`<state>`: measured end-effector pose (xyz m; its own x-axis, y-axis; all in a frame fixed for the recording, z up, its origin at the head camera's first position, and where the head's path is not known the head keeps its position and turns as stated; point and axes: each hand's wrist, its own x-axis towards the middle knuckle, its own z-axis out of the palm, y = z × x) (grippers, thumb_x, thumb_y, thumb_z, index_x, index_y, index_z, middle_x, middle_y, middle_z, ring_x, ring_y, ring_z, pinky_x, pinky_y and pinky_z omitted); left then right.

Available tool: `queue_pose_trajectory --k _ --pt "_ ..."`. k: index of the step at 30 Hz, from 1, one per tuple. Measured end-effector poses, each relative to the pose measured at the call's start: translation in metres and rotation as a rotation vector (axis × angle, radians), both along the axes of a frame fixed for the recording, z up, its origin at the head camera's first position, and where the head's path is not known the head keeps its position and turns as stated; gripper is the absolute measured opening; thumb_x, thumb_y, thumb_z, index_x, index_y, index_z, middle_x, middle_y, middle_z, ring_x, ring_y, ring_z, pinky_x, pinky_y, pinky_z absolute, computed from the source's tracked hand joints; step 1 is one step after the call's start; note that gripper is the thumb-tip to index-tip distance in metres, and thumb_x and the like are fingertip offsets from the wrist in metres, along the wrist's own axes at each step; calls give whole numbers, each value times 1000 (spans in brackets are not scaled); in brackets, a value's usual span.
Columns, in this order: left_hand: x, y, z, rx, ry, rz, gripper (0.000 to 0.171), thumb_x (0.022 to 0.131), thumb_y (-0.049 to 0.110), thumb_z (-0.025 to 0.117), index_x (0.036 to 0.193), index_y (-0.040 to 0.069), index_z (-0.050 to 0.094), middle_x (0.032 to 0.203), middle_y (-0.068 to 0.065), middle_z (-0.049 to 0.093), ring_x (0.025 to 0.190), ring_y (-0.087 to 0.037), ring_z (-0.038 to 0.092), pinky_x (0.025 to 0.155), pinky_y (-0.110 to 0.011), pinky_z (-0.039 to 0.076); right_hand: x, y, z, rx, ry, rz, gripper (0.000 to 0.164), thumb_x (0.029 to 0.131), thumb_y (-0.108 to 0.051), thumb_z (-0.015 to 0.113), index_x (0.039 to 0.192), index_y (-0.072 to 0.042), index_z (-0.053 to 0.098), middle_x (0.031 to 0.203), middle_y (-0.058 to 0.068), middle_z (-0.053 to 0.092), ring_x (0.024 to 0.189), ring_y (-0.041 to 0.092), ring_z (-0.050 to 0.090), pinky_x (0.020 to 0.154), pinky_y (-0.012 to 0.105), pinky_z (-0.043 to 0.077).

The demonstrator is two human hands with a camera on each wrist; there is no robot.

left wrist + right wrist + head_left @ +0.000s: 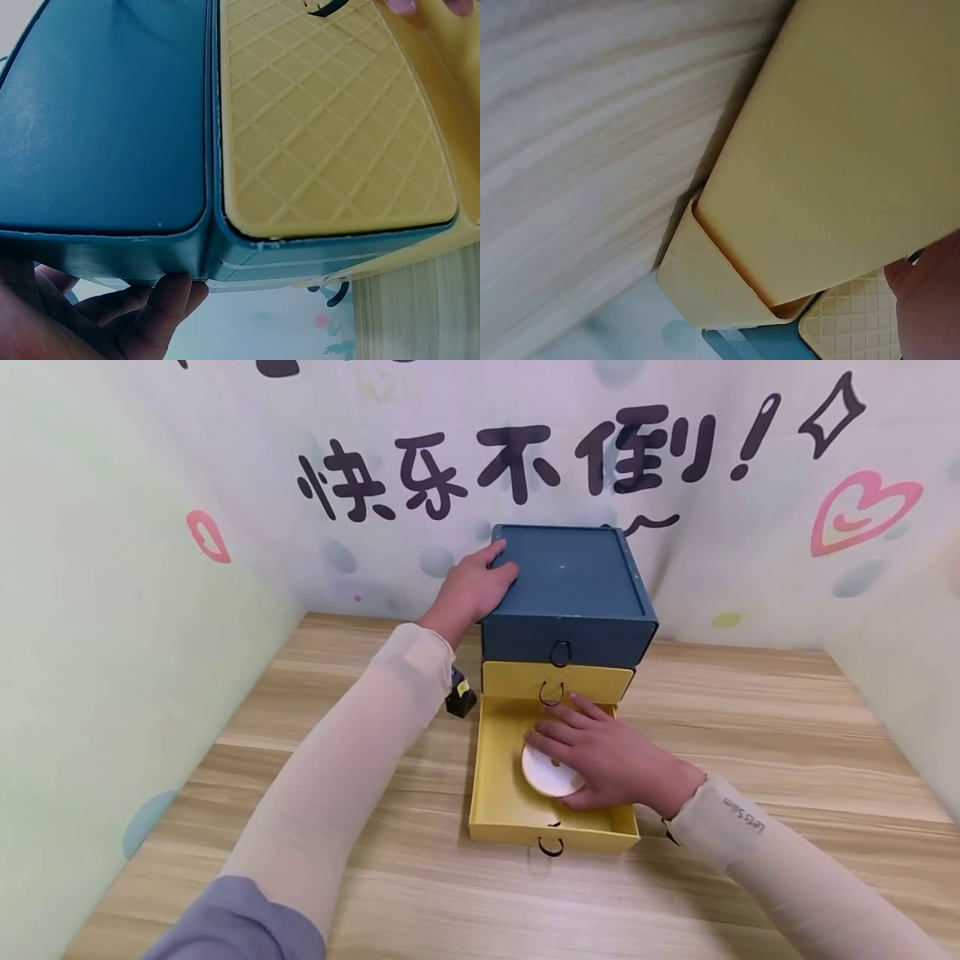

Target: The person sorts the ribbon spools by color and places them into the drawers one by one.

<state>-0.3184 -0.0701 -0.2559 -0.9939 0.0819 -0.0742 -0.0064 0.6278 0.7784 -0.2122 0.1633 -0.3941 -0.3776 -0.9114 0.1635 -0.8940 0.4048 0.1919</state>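
My left hand rests on the upper left edge of a blue drawer cabinet, thumb on top. In the left wrist view, the fingers of my left hand lie against the cabinet's side. The bottom yellow drawer is pulled out. Inside it, my right hand spans a white round disc with a small centre hole, fingers at the far edge and thumb at the near one. Part of the disc is hidden under that hand. In the right wrist view, the drawer wall hides the disc.
Above the pulled-out drawer are a closed yellow drawer front with a diamond pattern and a blue drawer front. Each drawer has a black loop pull. A small black device is under my left wrist. Wood-grain table surrounds the cabinet; a printed cloth hangs behind.
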Motion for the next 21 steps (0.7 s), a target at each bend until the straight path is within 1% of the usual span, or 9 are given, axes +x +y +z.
queue_pose_trajectory --k 8,16,21 --pt "1 1 0 -4 3 -1 58 101 42 41 157 38 26 164 7 21 147 -16 25 110 -33 33 -2 -2 -3 39 -14 -20 81 82 -58 70 145 -12 51 137 8 55 134 32 41 115 57 19" --pt "-1 1 -2 1 7 4 58 101 43 41 157 39 27 164 7 21 146 -16 27 110 -33 33 -3 -4 -5 90 -52 -87 89 78 -60 76 148 -13 47 140 8 53 137 34 38 118 55 12" --pt "-2 0 -1 6 -2 6 58 101 43 41 157 39 27 164 7 21 147 -16 25 112 -33 31 -2 -7 -2 103 -64 -100 92 76 -60 78 149 -13 47 140 9 54 137 35 38 118 55 11"
